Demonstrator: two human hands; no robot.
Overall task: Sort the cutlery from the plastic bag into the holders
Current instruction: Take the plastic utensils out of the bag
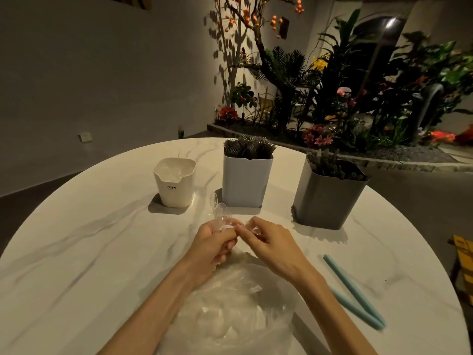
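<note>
While the left hand (212, 242) grips a bunch of clear plastic spoons (219, 213) with curled fingers, the right hand (268, 242) pinches one spoon. Both work above the clear plastic bag (230, 311). Three holders stand beyond: white (175, 185), pale blue (245, 180), grey (327, 198). Bare surface (76, 252) extends left to the round edge.

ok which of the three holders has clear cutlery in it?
The short cream holder on the left. The taller white holder and the grey holder both hold dark cutlery.
</note>
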